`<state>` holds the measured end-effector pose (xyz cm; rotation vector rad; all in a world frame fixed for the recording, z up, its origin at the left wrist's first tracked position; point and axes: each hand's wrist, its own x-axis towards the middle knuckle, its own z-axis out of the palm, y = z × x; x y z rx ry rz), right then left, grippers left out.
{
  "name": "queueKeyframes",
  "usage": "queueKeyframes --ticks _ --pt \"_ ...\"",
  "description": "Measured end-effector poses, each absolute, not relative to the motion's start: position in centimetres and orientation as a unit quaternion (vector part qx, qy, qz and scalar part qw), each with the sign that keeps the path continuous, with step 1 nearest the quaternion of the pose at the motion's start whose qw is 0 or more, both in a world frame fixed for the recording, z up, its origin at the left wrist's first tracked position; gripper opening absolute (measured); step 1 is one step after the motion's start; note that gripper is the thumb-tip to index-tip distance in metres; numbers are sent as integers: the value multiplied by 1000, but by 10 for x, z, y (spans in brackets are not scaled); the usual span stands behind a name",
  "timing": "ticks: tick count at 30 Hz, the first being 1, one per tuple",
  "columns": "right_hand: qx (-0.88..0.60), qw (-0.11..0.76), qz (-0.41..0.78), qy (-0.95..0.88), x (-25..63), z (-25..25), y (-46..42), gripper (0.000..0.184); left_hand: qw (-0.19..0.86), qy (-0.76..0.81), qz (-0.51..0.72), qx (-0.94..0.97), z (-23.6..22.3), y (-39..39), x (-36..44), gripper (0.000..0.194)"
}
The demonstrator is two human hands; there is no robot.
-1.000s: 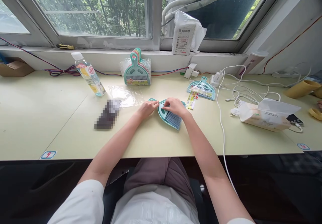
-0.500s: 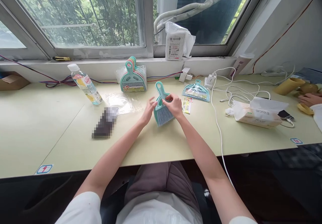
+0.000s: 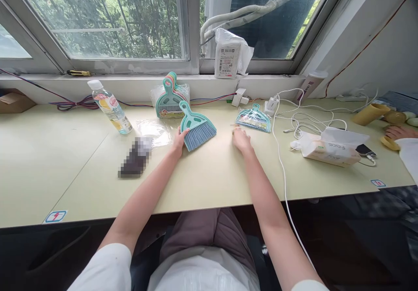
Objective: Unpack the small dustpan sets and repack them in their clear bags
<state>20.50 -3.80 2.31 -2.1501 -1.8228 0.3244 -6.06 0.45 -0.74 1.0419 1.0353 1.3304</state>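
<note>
My left hand (image 3: 178, 143) grips the left edge of a teal dustpan (image 3: 195, 119) with a small brush (image 3: 200, 136) of blue-grey bristles nested in it. The set is tilted, its handle pointing up and left. To the right, my right hand (image 3: 242, 140) is low over the table, fingers pinched together on a small printed card (image 3: 234, 126), most of which the hand hides. Just beyond that hand lies another dustpan set (image 3: 254, 118) in clear wrap. A stack of wrapped dustpan sets (image 3: 170, 97) stands against the wall behind my left hand.
On the left are a drink bottle (image 3: 111, 108), clear plastic bags (image 3: 156, 133) and a blurred dark object (image 3: 134, 158). A white cable (image 3: 281, 164) crosses the table to the right, near a tissue pack (image 3: 329, 148). Another person's hand (image 3: 393, 131) is at far right.
The dustpan and brush have moved left and turned, now in my left hand alone. My right hand has let go of them and moved right, onto the printed card.
</note>
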Motion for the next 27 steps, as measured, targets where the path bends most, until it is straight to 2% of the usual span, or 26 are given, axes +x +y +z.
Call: queueKeyframes --ticks 5,9,12,18,22,27 --pt "-700 217 139 -666 184 28 -40 60 543 429 589 418 -7 10 -67 36" --pt "-788 172 124 -577 183 41 -47 65 542 443 600 388 -1 8 -71 34" --pt "-812 150 134 -548 199 39 -44 55 543 461 602 361 5 5 -71 30" --pt "-796 184 213 -535 222 27 -34 37 542 454 602 372 6 3 -69 28" --pt "-801 171 198 -539 222 28 -34 24 538 453 598 384 5 5 -69 29" --pt "-810 193 135 -537 223 22 -33 49 532 461 582 406 0 8 -72 34"
